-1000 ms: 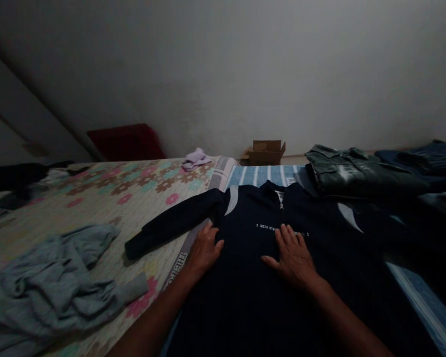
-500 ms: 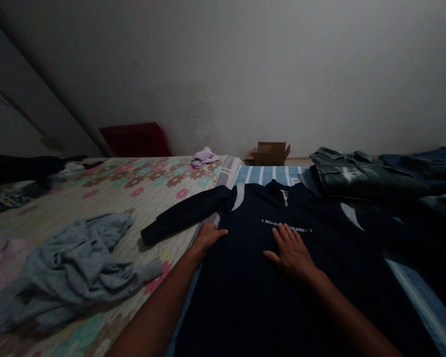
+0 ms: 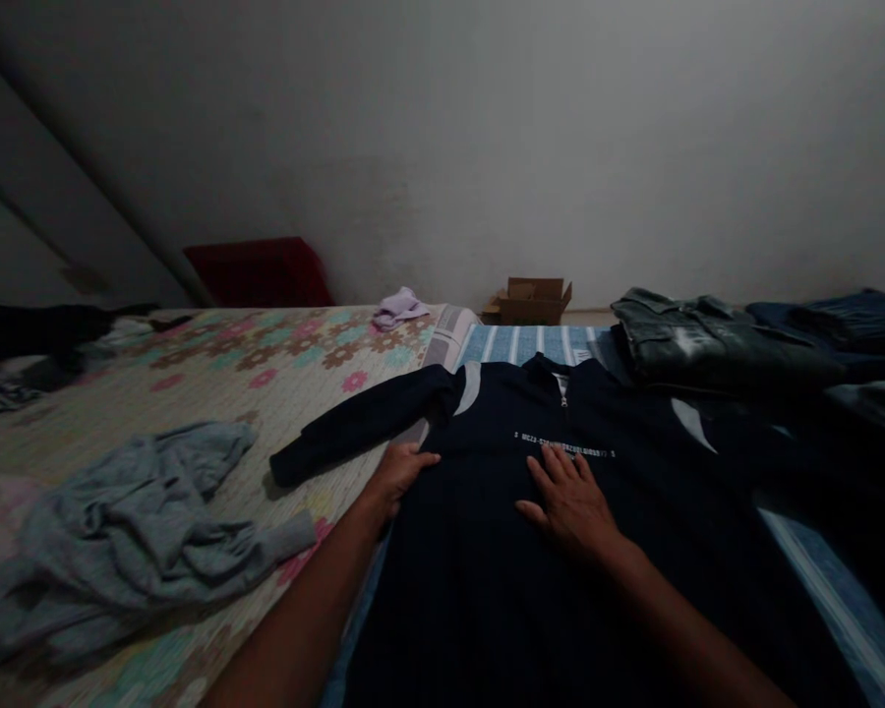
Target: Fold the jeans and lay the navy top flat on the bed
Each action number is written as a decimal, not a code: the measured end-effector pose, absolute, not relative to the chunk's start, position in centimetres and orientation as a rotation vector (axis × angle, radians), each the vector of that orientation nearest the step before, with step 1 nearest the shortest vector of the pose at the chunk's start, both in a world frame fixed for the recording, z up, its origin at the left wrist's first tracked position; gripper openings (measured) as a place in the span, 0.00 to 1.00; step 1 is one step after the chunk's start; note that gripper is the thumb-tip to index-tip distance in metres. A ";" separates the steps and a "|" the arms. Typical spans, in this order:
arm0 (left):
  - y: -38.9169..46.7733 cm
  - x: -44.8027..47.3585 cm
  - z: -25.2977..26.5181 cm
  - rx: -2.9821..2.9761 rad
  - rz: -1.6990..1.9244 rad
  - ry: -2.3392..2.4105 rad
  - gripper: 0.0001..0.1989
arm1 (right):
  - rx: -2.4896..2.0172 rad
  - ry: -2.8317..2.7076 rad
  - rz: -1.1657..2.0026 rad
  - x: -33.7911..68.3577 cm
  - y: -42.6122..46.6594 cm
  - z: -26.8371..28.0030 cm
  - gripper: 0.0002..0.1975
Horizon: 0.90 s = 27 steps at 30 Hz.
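A dark navy sweatshirt (image 3: 487, 551) with a short neck zip, light shoulder patches and a line of white lettering is spread front side up. Its sleeve on the left reaches out over the flowered cover. My left hand (image 3: 400, 474) grips the garment's side edge below that sleeve, thumb on top and fingers tucked from sight. Flat on the chest just under the lettering lies my right hand (image 3: 571, 497), palm down with fingers extended, holding nothing.
Left of the sweatshirt lies a crumpled grey garment (image 3: 147, 531) on the flowered bedcover (image 3: 265, 393). Folded dark denim (image 3: 723, 344) is stacked at right. Behind are a small lilac cloth (image 3: 399, 309), an open cardboard box (image 3: 535, 300) and a red object (image 3: 258, 272) by the wall.
My left hand has shifted slightly left and down along the sweatshirt's edge. My right hand stays flat on the chest, and the whole view has drifted a little.
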<state>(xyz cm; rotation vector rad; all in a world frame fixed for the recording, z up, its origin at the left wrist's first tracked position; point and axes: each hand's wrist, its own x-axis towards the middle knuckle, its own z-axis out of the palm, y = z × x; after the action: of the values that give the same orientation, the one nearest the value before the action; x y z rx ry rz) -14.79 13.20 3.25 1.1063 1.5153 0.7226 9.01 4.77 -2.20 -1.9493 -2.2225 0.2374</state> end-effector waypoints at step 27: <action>-1.3 -18.5 4.9 0.582 0.622 1.209 0.25 | -1.939 -2.218 0.346 8.6 4.4 -1.8 0.37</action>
<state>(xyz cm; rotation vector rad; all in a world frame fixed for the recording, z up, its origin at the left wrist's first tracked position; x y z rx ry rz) -18.48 -1.27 4.91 0.5819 1.2092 0.6218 8.61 4.38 -1.80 -1.9388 -2.2178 0.3464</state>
